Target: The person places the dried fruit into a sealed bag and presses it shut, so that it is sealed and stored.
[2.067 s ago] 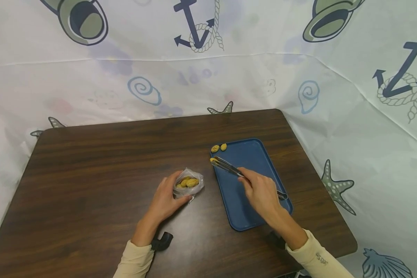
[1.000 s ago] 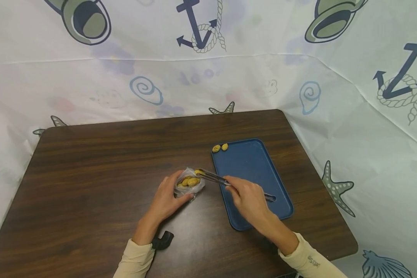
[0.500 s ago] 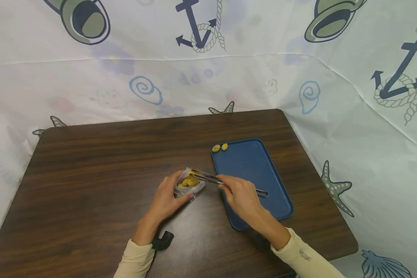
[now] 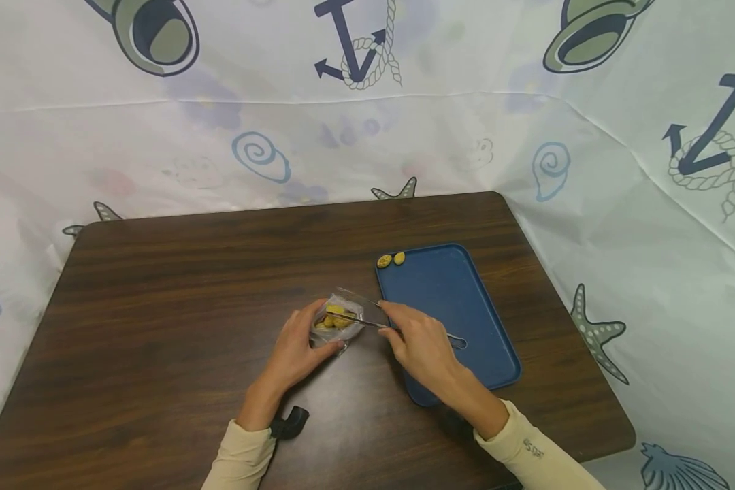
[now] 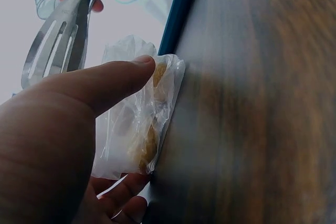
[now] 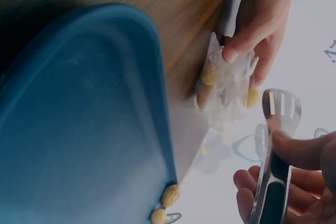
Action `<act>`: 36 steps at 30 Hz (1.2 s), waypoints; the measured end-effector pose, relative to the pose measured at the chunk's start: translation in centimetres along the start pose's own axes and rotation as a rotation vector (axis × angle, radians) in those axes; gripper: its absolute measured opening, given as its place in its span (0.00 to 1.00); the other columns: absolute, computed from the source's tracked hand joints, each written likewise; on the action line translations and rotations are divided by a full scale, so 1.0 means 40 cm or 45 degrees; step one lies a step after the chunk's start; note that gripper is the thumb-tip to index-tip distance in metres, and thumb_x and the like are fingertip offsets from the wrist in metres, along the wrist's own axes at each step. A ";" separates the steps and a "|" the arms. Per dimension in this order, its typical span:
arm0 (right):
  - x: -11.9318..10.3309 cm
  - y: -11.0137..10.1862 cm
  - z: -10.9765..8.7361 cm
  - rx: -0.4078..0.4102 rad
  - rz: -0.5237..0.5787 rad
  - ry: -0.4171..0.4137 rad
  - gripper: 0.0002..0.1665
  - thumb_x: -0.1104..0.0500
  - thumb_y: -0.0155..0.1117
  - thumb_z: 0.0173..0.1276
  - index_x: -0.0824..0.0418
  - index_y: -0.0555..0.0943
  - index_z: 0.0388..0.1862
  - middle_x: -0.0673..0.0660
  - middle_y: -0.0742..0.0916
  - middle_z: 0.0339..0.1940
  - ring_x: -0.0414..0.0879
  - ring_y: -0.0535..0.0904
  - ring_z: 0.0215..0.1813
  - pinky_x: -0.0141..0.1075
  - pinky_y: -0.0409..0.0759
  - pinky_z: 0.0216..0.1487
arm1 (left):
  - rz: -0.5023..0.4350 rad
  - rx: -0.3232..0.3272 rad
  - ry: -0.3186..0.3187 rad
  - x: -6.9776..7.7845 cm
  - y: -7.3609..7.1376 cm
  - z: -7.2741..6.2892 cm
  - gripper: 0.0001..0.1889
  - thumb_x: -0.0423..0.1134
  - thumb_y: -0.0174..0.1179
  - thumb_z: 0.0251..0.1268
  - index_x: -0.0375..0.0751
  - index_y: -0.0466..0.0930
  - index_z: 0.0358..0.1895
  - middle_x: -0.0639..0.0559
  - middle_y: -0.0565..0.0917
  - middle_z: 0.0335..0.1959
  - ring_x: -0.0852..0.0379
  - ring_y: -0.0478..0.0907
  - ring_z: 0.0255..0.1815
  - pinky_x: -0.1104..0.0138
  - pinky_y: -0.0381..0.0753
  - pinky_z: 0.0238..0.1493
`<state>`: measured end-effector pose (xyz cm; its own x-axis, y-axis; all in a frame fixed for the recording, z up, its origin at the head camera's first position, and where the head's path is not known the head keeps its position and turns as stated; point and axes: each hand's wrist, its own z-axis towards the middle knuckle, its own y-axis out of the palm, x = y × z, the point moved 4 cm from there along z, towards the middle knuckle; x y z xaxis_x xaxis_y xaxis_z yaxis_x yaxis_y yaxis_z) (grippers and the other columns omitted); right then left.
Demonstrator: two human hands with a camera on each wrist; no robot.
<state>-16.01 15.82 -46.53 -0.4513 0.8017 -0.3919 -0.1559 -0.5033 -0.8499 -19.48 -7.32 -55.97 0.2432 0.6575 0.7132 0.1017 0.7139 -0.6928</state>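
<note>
My left hand (image 4: 297, 346) holds a small clear plastic bag (image 4: 350, 332) upright on the table, thumb on the near side and fingers on the far side. Inside sit several yellow-brown, oval, walnut-like pieces (image 4: 341, 320); a brighter yellow one (image 4: 335, 309) lies on top. My right hand (image 4: 425, 344) grips metal tongs (image 4: 358, 321) with slotted ends, their two arms spread over the bag's mouth. In the right wrist view, nothing shows between the tong ends (image 6: 282, 106), and one yellow piece (image 6: 253, 97) is at the bag's opening.
A blue tray (image 4: 447, 286) lies right of the bag, under my right hand. Two walnut-like pieces (image 4: 384, 260) rest at its far left corner. The brown table (image 4: 190, 306) meets a patterned white cloth (image 4: 453, 150) behind and at the right.
The tongs have travelled left from the tray to the bag, carrying a yellow piece. Their arms have since spread, leaving that piece on top of the others. My left hand has stayed round the bag.
</note>
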 end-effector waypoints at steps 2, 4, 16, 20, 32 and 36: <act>0.003 0.001 -0.001 -0.024 -0.012 0.005 0.28 0.56 0.73 0.68 0.59 0.81 0.66 0.58 0.89 0.59 0.53 0.88 0.56 0.46 0.87 0.48 | -0.001 0.005 0.005 0.000 0.001 0.000 0.46 0.53 0.77 0.55 0.53 0.65 0.78 0.43 0.79 0.64 0.43 0.75 0.60 0.44 0.74 0.58; 0.008 0.001 -0.002 -0.037 -0.017 0.014 0.29 0.55 0.73 0.69 0.59 0.80 0.68 0.58 0.88 0.61 0.54 0.87 0.59 0.47 0.86 0.51 | 0.003 0.007 0.005 -0.002 0.001 0.000 0.46 0.53 0.77 0.55 0.53 0.65 0.78 0.43 0.79 0.64 0.43 0.75 0.60 0.44 0.74 0.58; 0.039 -0.028 0.001 -0.036 -0.028 0.064 0.30 0.56 0.72 0.70 0.59 0.78 0.70 0.59 0.87 0.62 0.56 0.86 0.61 0.50 0.85 0.54 | 0.003 0.004 0.010 0.002 -0.005 0.000 0.46 0.52 0.78 0.55 0.53 0.65 0.77 0.42 0.80 0.63 0.43 0.75 0.60 0.44 0.73 0.58; 0.056 -0.040 0.000 -0.031 -0.024 0.110 0.30 0.56 0.72 0.70 0.60 0.78 0.70 0.60 0.87 0.62 0.57 0.86 0.61 0.51 0.86 0.53 | 0.001 0.008 0.018 0.005 -0.005 0.001 0.46 0.52 0.78 0.54 0.53 0.65 0.77 0.42 0.80 0.64 0.43 0.76 0.61 0.44 0.74 0.59; 0.105 -0.052 0.009 0.006 -0.050 0.207 0.29 0.55 0.72 0.70 0.62 0.79 0.68 0.60 0.89 0.55 0.52 0.89 0.41 0.46 0.84 0.33 | 0.008 0.001 0.015 0.004 -0.009 0.005 0.46 0.53 0.77 0.55 0.54 0.65 0.77 0.44 0.79 0.65 0.44 0.75 0.61 0.45 0.74 0.59; 0.121 -0.052 0.012 0.000 -0.084 0.243 0.30 0.54 0.71 0.71 0.63 0.79 0.68 0.60 0.89 0.52 0.50 0.87 0.34 0.46 0.82 0.30 | 0.003 -0.004 0.012 0.003 -0.005 0.001 0.46 0.53 0.77 0.55 0.53 0.65 0.77 0.44 0.79 0.65 0.43 0.75 0.61 0.45 0.74 0.58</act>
<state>-18.30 20.57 -46.49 -0.2654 0.8794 -0.3952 -0.1793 -0.4477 -0.8760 -19.51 -7.35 -55.74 0.2522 0.6571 0.7103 0.1039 0.7114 -0.6950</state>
